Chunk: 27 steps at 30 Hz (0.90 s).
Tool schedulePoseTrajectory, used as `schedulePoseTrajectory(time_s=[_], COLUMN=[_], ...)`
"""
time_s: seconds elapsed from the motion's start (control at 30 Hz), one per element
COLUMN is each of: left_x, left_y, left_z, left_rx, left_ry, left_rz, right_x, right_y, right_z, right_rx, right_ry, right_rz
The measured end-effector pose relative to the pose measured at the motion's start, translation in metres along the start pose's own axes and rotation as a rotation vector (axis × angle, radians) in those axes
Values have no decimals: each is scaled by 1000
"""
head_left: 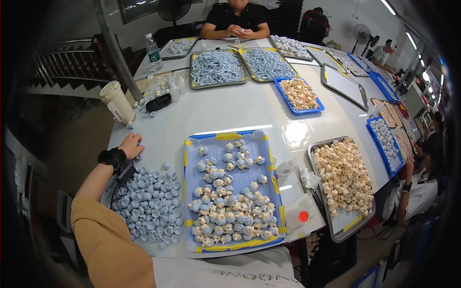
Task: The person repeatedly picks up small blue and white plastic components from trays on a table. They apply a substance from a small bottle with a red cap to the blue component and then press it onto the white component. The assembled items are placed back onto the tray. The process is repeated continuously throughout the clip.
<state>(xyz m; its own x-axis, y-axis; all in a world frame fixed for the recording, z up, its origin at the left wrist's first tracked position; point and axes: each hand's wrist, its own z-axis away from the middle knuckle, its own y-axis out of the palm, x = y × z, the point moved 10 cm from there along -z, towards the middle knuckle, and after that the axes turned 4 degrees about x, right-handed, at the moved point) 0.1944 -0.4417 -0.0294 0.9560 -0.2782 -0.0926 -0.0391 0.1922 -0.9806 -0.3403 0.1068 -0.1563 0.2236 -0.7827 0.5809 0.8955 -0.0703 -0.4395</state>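
My left hand (130, 145), with a black band on its wrist, is at the table's left side, just beyond a pile of small light-blue cup-shaped pieces (149, 204). Its fingers are curled, and a light-blue cup-shaped piece (140, 154) shows at their tips. To the right of the pile stands a blue tray (192, 149) lined with blue sheet and edged with yellow tape. It holds many small cream-and-blue figures (235, 211), crowded at the near end and sparser at the far end. My right hand is out of view.
A metal tray of cream pieces (343, 173) stands at right, beside white bottles (286, 167) and a red-topped container (303, 217). A cream cup (116, 102) is at the left edge. Farther off are trays of blue pieces (216, 67) and a seated person (236, 24).
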Motion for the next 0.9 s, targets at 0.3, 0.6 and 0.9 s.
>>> schedulePoseTrajectory(time_s=[0.3, 0.6, 0.9], left_x=[1, -39, -21], left_y=[-6, -11, -1], left_z=[-17, 10, 13], left_rx=[-35, 6, -14], left_ry=[105, 128, 118], left_rz=[44, -58, 24], right_x=[53, 91, 65], right_y=[3, -12, 2], right_z=[-14, -25, -12], right_rx=[-31, -99, -123], right_ry=[-107, -4, 8], right_rz=[-100, -135, -162])
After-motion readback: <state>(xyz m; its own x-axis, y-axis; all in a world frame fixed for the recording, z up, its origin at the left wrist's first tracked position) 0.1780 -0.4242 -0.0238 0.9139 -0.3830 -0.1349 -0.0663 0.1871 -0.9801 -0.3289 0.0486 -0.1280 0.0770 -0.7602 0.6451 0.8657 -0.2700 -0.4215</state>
